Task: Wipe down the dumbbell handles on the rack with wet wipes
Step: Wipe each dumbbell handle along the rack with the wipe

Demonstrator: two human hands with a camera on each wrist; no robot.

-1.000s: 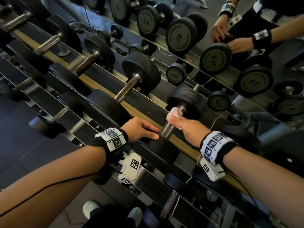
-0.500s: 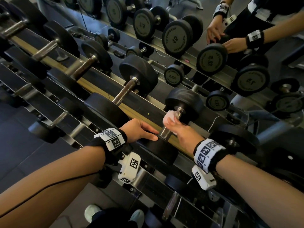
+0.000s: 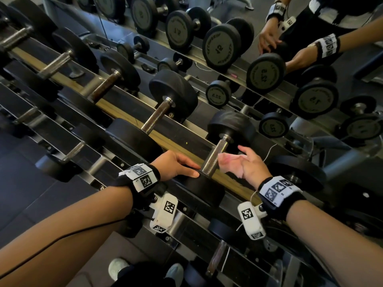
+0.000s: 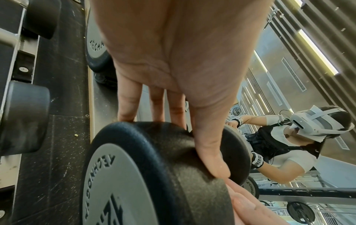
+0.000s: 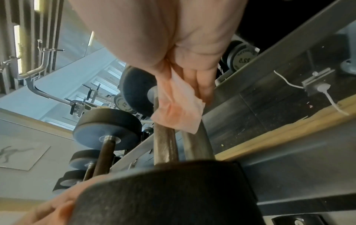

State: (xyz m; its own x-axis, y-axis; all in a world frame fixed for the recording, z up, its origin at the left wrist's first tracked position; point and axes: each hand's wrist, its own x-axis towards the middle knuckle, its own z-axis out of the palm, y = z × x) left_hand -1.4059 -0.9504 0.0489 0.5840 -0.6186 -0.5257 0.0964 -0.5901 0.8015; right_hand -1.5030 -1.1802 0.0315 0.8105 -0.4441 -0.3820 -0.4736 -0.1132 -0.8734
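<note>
A black dumbbell lies on the rack's top tier, its knurled steel handle [image 3: 214,156] [image 5: 165,144] bare between the far head [image 3: 231,127] and the near head [image 3: 205,189] [image 4: 154,175]. My left hand [image 3: 186,167] [image 4: 173,60] rests on the near head, fingers straight over its far edge and thumb along the rim. Just right of the handle, my right hand [image 3: 246,164] [image 5: 200,85] is off the bar with its thumb spread. A pale pink wet wipe [image 3: 229,164] [image 5: 179,115] drapes over its fingers, close beside the handle.
More dumbbells sit in a row to the left, the nearest with handle [image 3: 157,114]. A mirror [image 3: 269,69] behind the rack reflects weights and my arms. A lower tier holds another dumbbell [image 3: 217,255]. A wooden strip [image 3: 165,139] runs under the handles.
My right hand let go of the handle and drew back to the right with the wipe; before, it was wrapped round the bar. The left hand stayed on the near head.
</note>
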